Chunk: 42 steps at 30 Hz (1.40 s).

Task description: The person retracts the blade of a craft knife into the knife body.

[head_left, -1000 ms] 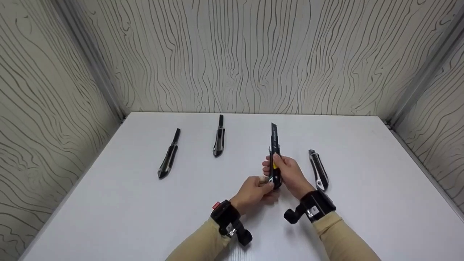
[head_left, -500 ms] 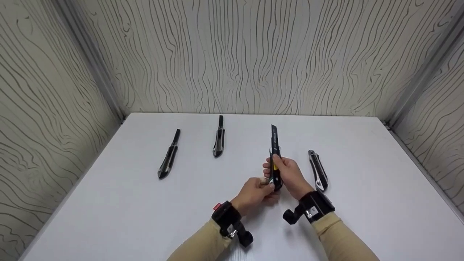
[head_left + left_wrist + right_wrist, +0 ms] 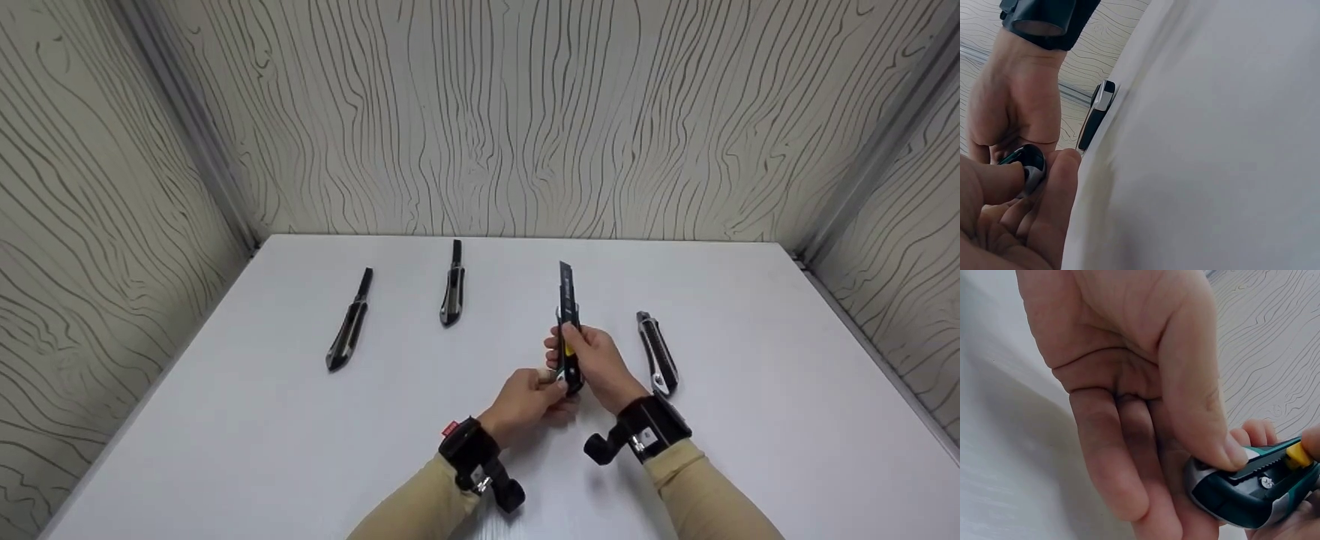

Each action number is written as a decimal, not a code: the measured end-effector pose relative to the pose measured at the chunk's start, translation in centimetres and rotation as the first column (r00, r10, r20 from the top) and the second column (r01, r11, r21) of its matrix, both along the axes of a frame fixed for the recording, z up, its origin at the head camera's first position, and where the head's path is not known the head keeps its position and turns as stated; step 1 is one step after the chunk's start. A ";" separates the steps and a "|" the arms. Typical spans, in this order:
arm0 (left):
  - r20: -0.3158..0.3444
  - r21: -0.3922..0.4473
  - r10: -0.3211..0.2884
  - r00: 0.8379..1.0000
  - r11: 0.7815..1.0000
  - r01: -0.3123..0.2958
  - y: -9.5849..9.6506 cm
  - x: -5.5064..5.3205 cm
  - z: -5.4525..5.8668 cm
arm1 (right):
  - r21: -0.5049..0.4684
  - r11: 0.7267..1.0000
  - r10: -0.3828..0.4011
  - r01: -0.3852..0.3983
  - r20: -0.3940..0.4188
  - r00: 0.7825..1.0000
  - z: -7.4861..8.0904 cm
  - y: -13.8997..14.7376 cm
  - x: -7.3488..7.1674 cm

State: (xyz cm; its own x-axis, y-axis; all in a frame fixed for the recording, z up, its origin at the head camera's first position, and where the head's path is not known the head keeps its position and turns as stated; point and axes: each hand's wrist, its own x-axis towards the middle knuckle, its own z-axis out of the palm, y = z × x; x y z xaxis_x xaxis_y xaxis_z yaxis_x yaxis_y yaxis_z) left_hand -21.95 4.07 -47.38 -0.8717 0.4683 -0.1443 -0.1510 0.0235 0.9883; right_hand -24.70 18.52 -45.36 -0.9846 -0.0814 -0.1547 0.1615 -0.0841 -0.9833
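Little moves over the last second: the black-and-green snap-off utility knife (image 3: 572,366) sits slightly lower in the head view with both hands on it, while three other snap-off knives lie where they lay. Over the white table (image 3: 262,450), blade end pointing away from the person, the knife is grasped from two sides. Curled fingers of the right hand (image 3: 606,364) wrap its body, the thumb pressed at the yellow slider (image 3: 1297,455). Thumb and fingers of the left hand (image 3: 521,401) pinch the rounded tail end. Just beside the right hand, one grey-and-black knife (image 3: 660,356) rests on the table; well to the left lie a second knife (image 3: 452,295) and a third knife (image 3: 347,334), each with a narrow black end pointing away. Line-patterned wall panels (image 3: 480,112) stand behind.
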 end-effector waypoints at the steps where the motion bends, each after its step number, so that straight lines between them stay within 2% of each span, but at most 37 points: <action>1: -0.002 -0.001 -0.002 1.000 1.000 0.002 0.0 0.0 0.0 | 0.001 1.000 0.001 -0.001 -0.001 1.000 0.0 0.0 0.0; 11: 0.002 -0.002 0.005 1.000 1.000 -0.005 0.0 0.0 -0.2 | -0.015 1.000 0.018 -0.018 -0.006 1.000 -0.1 0.1 0.1; 19: 0.046 0.021 0.001 0.999 1.000 -0.002 0.0 -0.1 -0.1 | -0.023 1.000 0.016 -0.016 0.002 1.000 -0.3 0.3 -0.1; 24: 0.029 0.014 0.011 1.000 1.000 -0.011 0.0 -0.2 0.0 | -0.021 0.999 0.027 -0.027 -0.008 1.000 -0.2 0.6 -0.2; 28: 0.016 0.041 0.010 1.000 0.999 -0.011 -0.1 -0.3 -0.1 | -0.042 0.998 0.039 -0.038 0.009 0.999 0.0 0.6 -0.2; 32: 0.010 0.045 0.013 1.000 0.999 -0.014 -0.1 -0.4 -0.2 | -0.064 0.998 0.007 -0.003 0.059 0.998 0.1 0.4 -0.2; 35: 0.019 0.037 0.022 1.000 0.999 -0.023 0.0 -0.3 -0.3 | -0.044 0.999 -0.024 0.028 0.081 0.996 0.0 0.3 -0.2; 42: 0.007 0.014 0.025 1.000 1.000 -0.025 0.2 -0.2 -0.2 | -0.014 1.000 -0.023 0.024 0.042 0.999 -0.4 0.2 -0.2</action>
State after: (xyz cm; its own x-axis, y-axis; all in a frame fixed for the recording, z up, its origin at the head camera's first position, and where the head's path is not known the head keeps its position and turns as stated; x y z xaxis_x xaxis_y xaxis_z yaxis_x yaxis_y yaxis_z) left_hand -22.13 4.24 -47.61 -0.8822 0.4485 -0.1435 -0.1578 0.0057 0.9875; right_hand -24.92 18.76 -45.77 -0.9790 -0.0605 -0.1948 0.2002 -0.1023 -0.9744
